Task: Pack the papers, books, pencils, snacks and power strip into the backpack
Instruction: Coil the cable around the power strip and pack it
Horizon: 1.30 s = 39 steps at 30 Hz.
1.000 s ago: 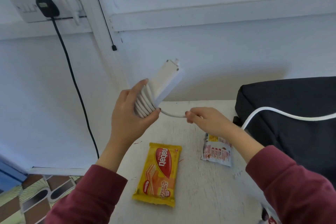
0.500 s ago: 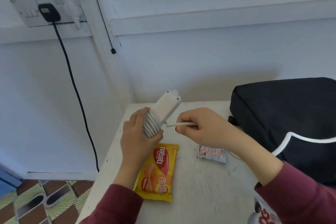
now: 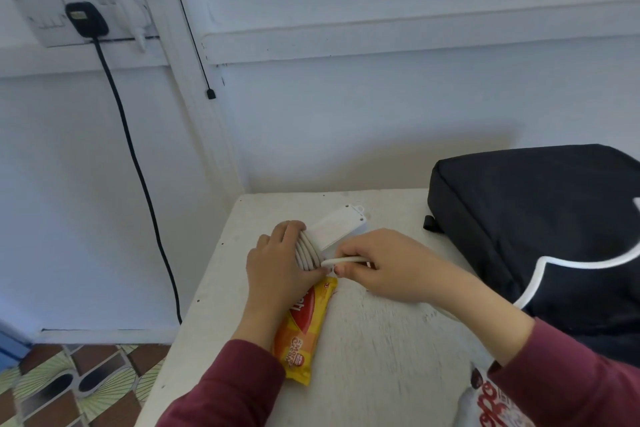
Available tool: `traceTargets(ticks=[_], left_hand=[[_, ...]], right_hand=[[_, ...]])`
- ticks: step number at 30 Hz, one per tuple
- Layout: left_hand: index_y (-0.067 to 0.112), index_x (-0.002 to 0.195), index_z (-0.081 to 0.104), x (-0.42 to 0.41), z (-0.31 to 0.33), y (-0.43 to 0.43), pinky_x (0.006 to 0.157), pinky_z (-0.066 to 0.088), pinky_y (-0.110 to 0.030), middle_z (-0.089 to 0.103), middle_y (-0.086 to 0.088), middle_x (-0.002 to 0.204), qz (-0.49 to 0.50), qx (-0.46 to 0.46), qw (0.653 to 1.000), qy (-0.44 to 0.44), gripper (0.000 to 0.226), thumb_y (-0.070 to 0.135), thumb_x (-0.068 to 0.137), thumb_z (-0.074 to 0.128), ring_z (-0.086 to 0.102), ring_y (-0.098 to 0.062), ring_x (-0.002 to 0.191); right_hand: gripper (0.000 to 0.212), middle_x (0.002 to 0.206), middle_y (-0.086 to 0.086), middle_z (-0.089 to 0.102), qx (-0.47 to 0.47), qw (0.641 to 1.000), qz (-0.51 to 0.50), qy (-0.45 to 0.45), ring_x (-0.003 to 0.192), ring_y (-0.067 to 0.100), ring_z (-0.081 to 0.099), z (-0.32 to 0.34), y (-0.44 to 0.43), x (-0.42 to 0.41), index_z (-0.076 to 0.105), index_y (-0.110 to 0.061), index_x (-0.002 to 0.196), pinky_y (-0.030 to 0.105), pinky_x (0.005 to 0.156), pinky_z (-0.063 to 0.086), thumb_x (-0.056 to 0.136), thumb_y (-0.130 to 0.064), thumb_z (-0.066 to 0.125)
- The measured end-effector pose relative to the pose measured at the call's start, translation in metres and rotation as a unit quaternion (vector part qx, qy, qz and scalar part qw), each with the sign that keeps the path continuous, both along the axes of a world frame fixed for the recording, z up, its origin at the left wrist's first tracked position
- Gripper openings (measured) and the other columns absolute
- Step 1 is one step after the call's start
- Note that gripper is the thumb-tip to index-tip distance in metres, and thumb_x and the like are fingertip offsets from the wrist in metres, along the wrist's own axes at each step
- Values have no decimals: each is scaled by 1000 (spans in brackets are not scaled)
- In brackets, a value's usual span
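Single head-worn wide-angle view, close above the white table [image 3: 381,357], facing forward and down toward the wall [image 3: 346,132]; left hand [image 3: 277,270] and right hand [image 3: 391,267] mid-frame, near the lens, sleeves [image 3: 225,392] entering from the bottom edge, backpack [image 3: 536,236] cut by right edge, floor tiles [image 3: 69,381] lower left.

Backpack [image 3: 540,236] blocks table's [image 3: 381,340] right side
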<state>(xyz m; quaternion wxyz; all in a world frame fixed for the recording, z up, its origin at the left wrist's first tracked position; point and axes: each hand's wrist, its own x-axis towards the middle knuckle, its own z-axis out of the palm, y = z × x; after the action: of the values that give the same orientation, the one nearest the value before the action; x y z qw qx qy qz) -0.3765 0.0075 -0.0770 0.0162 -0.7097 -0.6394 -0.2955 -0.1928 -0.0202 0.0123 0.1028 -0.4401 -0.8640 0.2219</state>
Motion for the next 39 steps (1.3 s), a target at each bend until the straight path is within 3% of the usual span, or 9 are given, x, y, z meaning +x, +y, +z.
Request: traceTargets(ticks=[6, 12, 17, 20, 24, 30, 33, 37, 39], left_hand=[[22, 107, 45, 4, 2, 4, 59, 31, -26, 45, 13, 87, -10, -30, 999, -24, 65, 49, 57, 76, 46, -14, 75], [27, 118, 46, 6, -2, 9, 66, 37, -28, 53, 11, 115, -34, -40, 999, -3, 70, 57, 60, 70, 53, -18, 92], [28, 126, 49, 8, -2, 8, 66, 41, -27, 56, 9, 123, -54, -12, 998, 11, 78, 65, 59, 65, 58, -18, 100], [33, 135, 38, 7, 1, 4, 64, 49, -29, 56, 7, 121, -75, 34, 997, 2, 79, 66, 66, 54, 59, -15, 94], [33, 143, 18, 8, 8, -6, 66, 50, -25, 57, -1, 116, -144, 91, 985, -32, 89, 51, 68, 61, 56, -14, 88], [33, 137, 22, 12, 30, -18, 73, 51, -31, 50, -12, 122, -234, 215, 948, 9, 74, 46, 76, 63, 55, -25, 98], [37, 136, 29, 14, 40, -26, 76, 51, -32, 48, -11, 125, -261, 227, 938, 38, 65, 48, 81, 62, 52, -23, 102], [26, 127, 45, 17, 47, -33, 81, 53, -35, 51, -13, 125, -279, 242, 929, 14, 53, 47, 81, 64, 54, -25, 108], [20, 122, 45, 19, 48, -35, 87, 51, -34, 50, -13, 128, -277, 239, 930, -32, 55, 46, 79, 66, 52, -25, 115]], right_hand=[[28, 59, -8, 45, 46, 997, 6, -62, 53, 7, 40, 6, -8, 1, 53, -21, 76, 22, 53, 32, 97, -37, 43], [39, 59, -8, 41, 79, 988, 42, -126, 53, 7, 37, 15, -20, -1, 31, -31, 61, 19, 52, 26, 98, -35, 39], [28, 64, -7, 48, 118, 983, 45, -132, 54, 7, 41, 22, -18, 4, 53, -22, 80, 20, 54, 32, 98, -36, 37], [28, 73, -9, 56, 170, 979, 21, -110, 63, 6, 49, 36, -12, 8, 59, -25, 96, 20, 59, 38, 99, -37, 35], [23, 94, -15, 67, 186, 981, -21, -49, 81, 4, 58, 66, 3, 18, 65, -30, 106, 23, 74, 47, 95, -36, 45], [14, 102, -10, 71, 24, 991, -49, 120, 92, 11, 65, 82, 41, 38, 72, -33, 96, 23, 84, 52, 84, -28, 66], [12, 90, 14, 72, -50, 988, -44, 142, 63, 34, 53, 81, 44, 38, 73, -33, 91, 26, 55, 46, 82, -32, 66], [18, 74, -3, 71, -126, 980, -58, 143, 50, 0, 54, 67, 41, 32, 72, -15, 100, 8, 47, 37, 87, -24, 61], [14, 82, 3, 69, -160, 975, -64, 137, 63, 3, 62, 63, 35, 29, 70, -8, 93, 7, 48, 39, 90, -14, 57]])
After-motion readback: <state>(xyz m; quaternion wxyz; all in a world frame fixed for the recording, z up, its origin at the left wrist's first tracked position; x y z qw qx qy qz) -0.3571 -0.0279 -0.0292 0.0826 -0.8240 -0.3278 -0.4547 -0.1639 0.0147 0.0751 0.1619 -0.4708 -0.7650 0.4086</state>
